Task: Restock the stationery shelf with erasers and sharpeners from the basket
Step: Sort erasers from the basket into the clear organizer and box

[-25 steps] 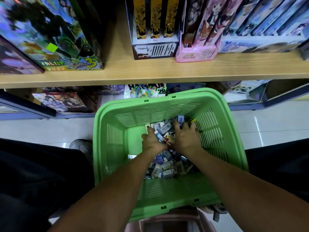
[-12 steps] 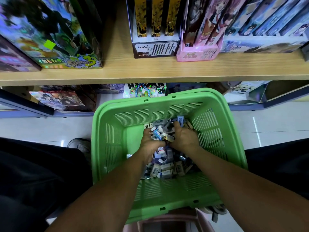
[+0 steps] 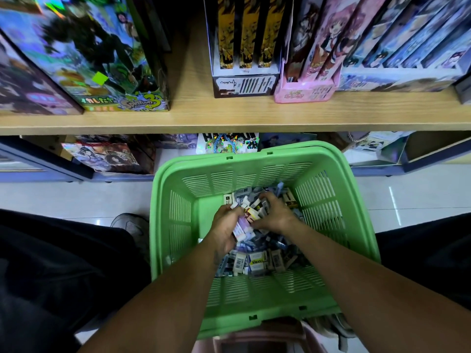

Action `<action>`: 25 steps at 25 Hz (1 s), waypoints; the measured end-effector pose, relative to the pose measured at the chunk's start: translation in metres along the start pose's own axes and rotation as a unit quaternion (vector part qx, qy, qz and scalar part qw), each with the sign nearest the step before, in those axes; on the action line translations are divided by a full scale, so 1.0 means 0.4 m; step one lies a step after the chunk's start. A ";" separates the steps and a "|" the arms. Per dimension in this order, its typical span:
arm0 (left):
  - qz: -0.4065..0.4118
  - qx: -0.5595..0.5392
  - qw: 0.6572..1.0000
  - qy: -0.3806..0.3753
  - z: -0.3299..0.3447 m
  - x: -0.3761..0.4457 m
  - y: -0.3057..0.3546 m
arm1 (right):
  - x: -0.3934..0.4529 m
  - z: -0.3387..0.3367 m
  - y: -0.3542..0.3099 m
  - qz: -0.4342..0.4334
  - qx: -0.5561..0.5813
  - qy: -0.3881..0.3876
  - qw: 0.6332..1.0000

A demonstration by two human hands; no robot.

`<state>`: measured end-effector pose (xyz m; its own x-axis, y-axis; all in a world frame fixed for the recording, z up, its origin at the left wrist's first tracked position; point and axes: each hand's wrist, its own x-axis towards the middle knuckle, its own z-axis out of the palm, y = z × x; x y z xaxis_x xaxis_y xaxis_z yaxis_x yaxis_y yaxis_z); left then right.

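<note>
Basket: green plastic basket (image 3: 178,225) with slotted walls, below the front edge of the wooden shelf (image 3: 229,118); rim tilted toward the camera.
Stock: heap of small packed erasers (image 3: 254,263) on the basket floor, mostly white, grey and blue wrappers, some with barcodes. Sharpeners cannot be told apart from erasers at this size.
Left hand: left hand (image 3: 225,229) inside the basket, fingers curled round a bunch of the small packs, a white-and-lilac one showing at the palm.
Right hand: right hand (image 3: 275,215) just beside it, knuckles up, fingers curled down over packs at the top of the heap; both hands nearly touch.
Shelf: boxed goods standing on it, a pink display box (image 3: 304,94) near the middle.
Floor: pale glossy tiles (image 3: 63,197); grey shoe (image 3: 130,225) left of the basket.
</note>
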<state>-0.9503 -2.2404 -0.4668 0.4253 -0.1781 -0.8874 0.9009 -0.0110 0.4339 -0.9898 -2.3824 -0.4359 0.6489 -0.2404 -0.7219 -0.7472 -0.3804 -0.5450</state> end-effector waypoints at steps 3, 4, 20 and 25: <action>-0.006 -0.037 0.998 -0.050 -0.013 0.003 0.013 | -0.020 0.008 -0.027 -0.028 0.149 -0.057 0.987; 0.001 -0.039 0.998 -0.058 -0.016 0.001 0.020 | -0.025 0.012 -0.042 -0.044 0.150 -0.079 0.985; -0.004 0.014 0.998 -0.069 -0.040 -0.083 0.089 | -0.110 -0.090 -0.123 -0.041 -0.047 -0.071 0.996; 0.024 0.004 0.994 -0.106 -0.011 -0.115 0.116 | -0.140 -0.130 -0.181 -0.057 0.002 -0.153 0.987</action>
<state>-0.9276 -2.2282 -0.4065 0.4389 -0.3815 -0.8135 0.8790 -0.0056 0.4768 -0.9644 -2.3879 -0.3339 0.6560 0.0840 -0.7500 -0.6725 -0.3860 -0.6314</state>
